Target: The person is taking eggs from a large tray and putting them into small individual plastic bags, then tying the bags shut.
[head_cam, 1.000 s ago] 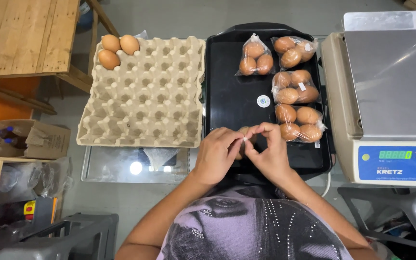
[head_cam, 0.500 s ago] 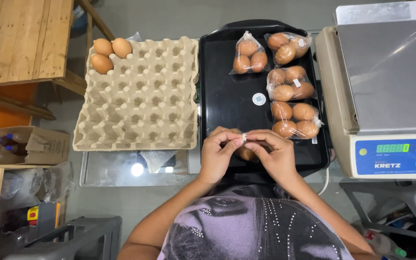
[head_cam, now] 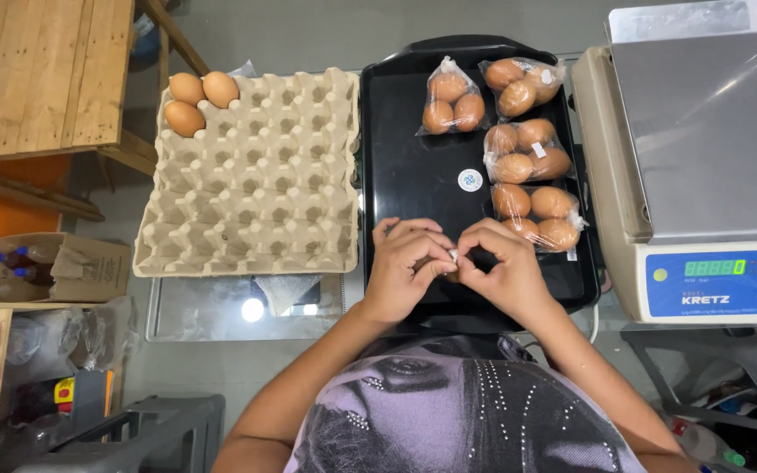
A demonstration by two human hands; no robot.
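Left hand (head_cam: 406,267): over the near edge of the black tray (head_cam: 405,166), fingers curled in, grip pinched tight on a small white piece (head_cam: 454,256) between thumb and fingertips.
Right hand (head_cam: 503,267): just beside the left, fingertips meeting it, grip closed on the same small white piece.
Small white piece: held between both hands above the tray's near edge; too small to tell what it is, and something brown shows under the fingers.
Bagged eggs: four clear bags of brown eggs (head_cam: 532,153) lie along the tray's far and right side; the nearest bag touches the right hand's knuckles.
Round sticker (head_cam: 470,180): on the bare middle of the tray.
Egg carton (head_cam: 256,175): grey pulp tray left of the black tray, three brown eggs (head_cam: 199,98) in its far left corner.
Scale (head_cam: 703,166): right of the tray, steel platter, blue lit display at its near edge.
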